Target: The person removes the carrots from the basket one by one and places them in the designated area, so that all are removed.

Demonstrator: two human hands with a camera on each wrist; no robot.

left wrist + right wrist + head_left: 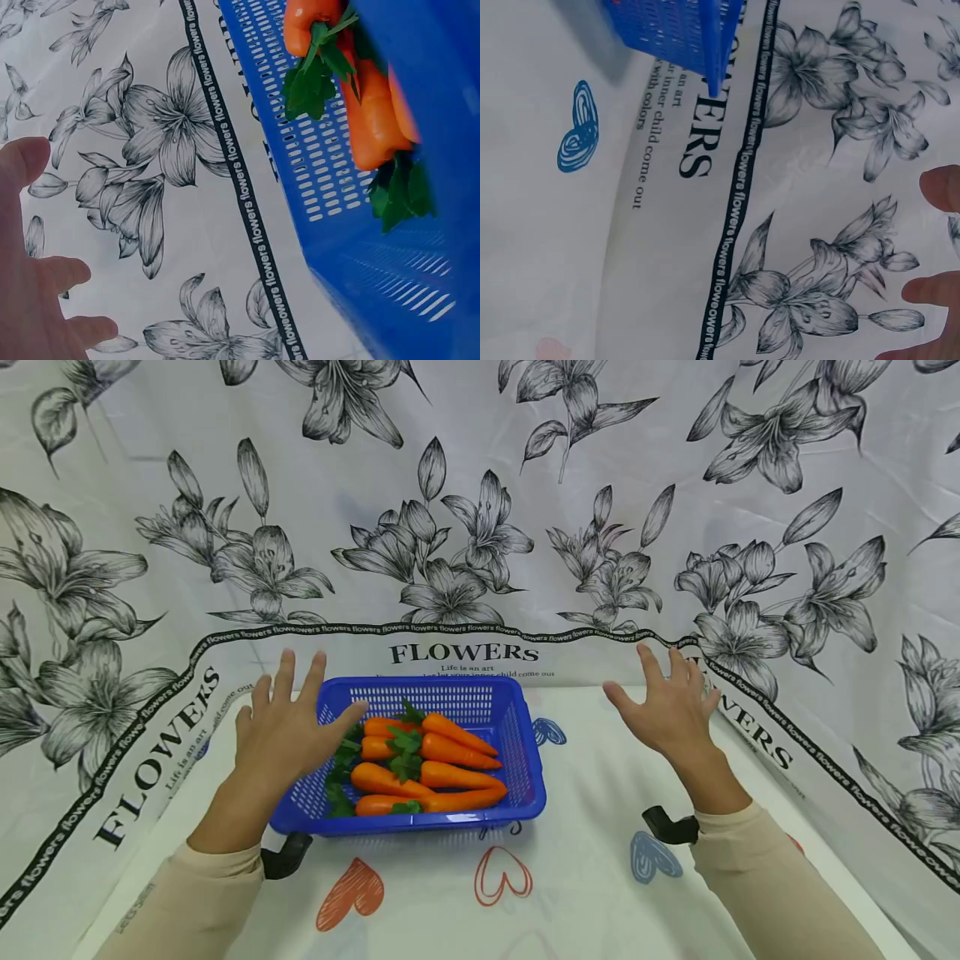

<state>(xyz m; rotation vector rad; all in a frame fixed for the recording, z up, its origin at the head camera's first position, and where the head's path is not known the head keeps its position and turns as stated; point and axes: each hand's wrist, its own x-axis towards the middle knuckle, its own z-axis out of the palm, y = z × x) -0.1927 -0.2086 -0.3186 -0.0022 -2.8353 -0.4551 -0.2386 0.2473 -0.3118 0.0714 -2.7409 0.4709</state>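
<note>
A blue plastic basket [531, 777] with slotted walls stands on the table and holds several orange carrots [457, 750] with green leafy tops. My left hand [288, 727] hovers over the basket's left side, fingers spread and holding nothing. In the left wrist view, its fingertips [94, 330] show at the left edge, apart from the basket [300, 172]. To the right of the basket, my right hand [671, 706] is raised with spread fingers, also holding nothing. The right wrist view shows its fingertips [926, 289] at the right edge, with a basket corner [697, 45] at the top.
A white cloth [585, 877] printed with red and blue hearts covers the table. Behind and at both sides hangs a white curtain [622, 443] with black lily drawings and a lettered band. A black strap piece [288, 857] sticks out at each wrist.
</note>
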